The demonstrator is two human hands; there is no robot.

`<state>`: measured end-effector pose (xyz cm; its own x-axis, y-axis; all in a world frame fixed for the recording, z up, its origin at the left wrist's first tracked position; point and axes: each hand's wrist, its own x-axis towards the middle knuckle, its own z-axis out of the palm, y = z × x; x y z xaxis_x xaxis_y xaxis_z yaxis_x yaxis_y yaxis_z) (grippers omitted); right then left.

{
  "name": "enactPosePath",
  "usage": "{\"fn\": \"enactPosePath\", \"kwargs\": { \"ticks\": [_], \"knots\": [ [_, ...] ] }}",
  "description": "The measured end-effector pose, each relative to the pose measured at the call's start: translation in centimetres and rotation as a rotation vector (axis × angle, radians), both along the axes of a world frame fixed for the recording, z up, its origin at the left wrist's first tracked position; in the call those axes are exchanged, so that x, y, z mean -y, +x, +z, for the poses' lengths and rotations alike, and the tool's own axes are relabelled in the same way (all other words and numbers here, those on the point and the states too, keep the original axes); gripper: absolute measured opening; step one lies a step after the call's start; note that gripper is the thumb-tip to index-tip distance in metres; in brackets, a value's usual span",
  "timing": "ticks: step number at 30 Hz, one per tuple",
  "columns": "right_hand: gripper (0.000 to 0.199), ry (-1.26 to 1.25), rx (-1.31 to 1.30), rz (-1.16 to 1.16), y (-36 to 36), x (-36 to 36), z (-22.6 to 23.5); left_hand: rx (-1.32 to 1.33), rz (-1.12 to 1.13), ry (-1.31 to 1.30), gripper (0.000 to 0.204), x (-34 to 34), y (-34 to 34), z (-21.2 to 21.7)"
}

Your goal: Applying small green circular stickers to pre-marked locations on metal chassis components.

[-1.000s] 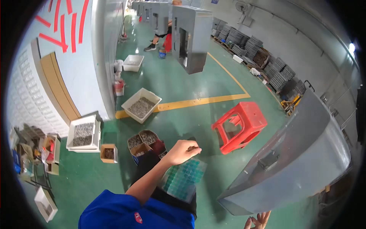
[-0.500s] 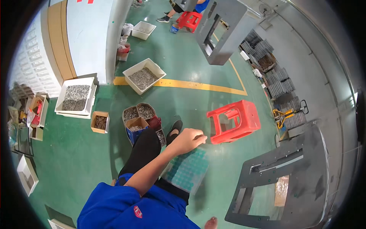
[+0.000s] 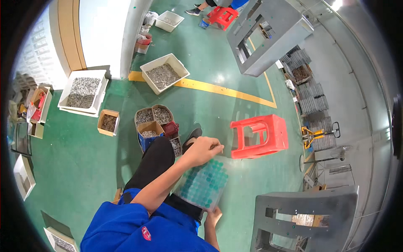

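On my lap lies a translucent plastic tray (image 3: 218,194) holding rows of round teal pieces (image 3: 202,182). Over its far edge my left hand (image 3: 202,150) is closed, thumb and fingers curled together; whatever it may hold is hidden. My right hand (image 3: 213,216) grips the near right corner of the tray, with part of its fingers out of sight. Beyond my left knee stands a cluster of open bins (image 3: 161,112) filled with small metal-looking parts, with a blue box (image 3: 147,143) among them.
A red plastic stool (image 3: 268,136) stands to the right. Grey machine frames rise at the lower right (image 3: 268,206) and far right (image 3: 252,59). Parts-filled white tubs (image 3: 178,67) sit ahead and left, near a small carton (image 3: 116,113). Another person's legs (image 3: 201,7) show at the far edge.
My right hand has come up from the lower edge to the tray's near corner. My left hand stays closed and has shifted slightly left. The whole view has tilted a little.
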<state>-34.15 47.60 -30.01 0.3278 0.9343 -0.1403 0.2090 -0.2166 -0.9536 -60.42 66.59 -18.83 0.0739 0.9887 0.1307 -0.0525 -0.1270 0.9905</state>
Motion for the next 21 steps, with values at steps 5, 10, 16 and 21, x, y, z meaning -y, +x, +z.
{"fn": "enactPosePath", "kwargs": {
  "ticks": [5, 10, 16, 21],
  "knots": [
    [0.007, 0.077, -0.175, 0.036, -3.8, -5.8, 2.8, 0.078, -0.062, -0.038, 0.025, 0.1, -0.3, 0.3],
    [0.013, 0.102, -0.391, 0.095, -6.3, -10.4, 4.5, 0.216, -0.107, -0.061, 0.026, 0.0, -0.1, -0.8],
    [0.005, 0.254, -0.343, 0.189, -6.1, -16.0, 4.8, 0.305, -0.135, -0.152, 0.027, -0.4, -0.6, -1.0],
    [0.006, 0.259, -0.176, 0.163, -7.6, -20.1, 7.8, 0.326, -0.093, -0.155, 0.027, -1.1, -1.2, -2.1]
  ]
}}
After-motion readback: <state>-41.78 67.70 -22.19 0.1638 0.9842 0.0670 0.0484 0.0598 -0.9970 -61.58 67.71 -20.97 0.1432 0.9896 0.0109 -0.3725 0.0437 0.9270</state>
